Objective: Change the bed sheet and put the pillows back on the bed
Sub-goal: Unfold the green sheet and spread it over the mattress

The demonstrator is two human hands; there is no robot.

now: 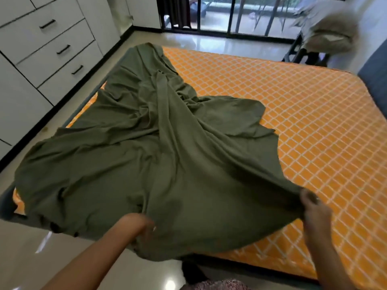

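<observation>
From the head camera, an olive-green sheet (146,160) lies rumpled over the left part of an orange diamond-quilted mattress (303,126). The left hand (142,229) grips the sheet's near edge, fingers curled into the cloth. The right hand (314,208) pinches its right corner. No writing or label is readable. Pale bedding (328,32) sits piled on a chair beyond the bed, and white drawers (52,49) stand to the left.

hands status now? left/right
Left hand: grips the near edge of the green sheet.
Right hand: grips the sheet's edge, pulling it taut.
</observation>
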